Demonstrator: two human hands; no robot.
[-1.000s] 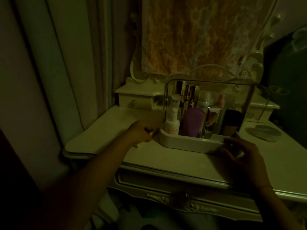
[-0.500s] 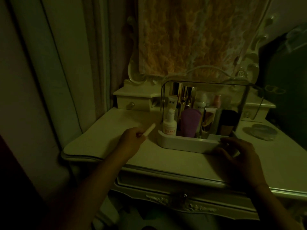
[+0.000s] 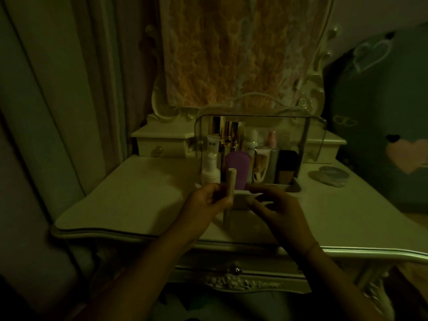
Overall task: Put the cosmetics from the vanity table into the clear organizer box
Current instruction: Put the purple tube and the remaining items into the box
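Slim pale stick held upright at the front of the clear organizer box.

Fingers of my left hand (image 3: pixel 206 201) are curled tight round the lower half of the stick (image 3: pixel 231 185), cap end up, just in front of the box's white front lip. Fingers of my right hand (image 3: pixel 279 210) are half open and loosely bent, tips close beside the stick and the lip; too dim to tell contact. The clear organizer box (image 3: pixel 311 140) stands mid-surface, packed upright: white pump bottle (image 3: pixel 210 173), purple tube (image 3: pixel 238 162), gold-capped tubes behind. The surface (image 3: pixel 129 200) runs wide to the left, out to its curved edge. A round compact (image 3: pixel 333 176) lies right of the box, apart from it.
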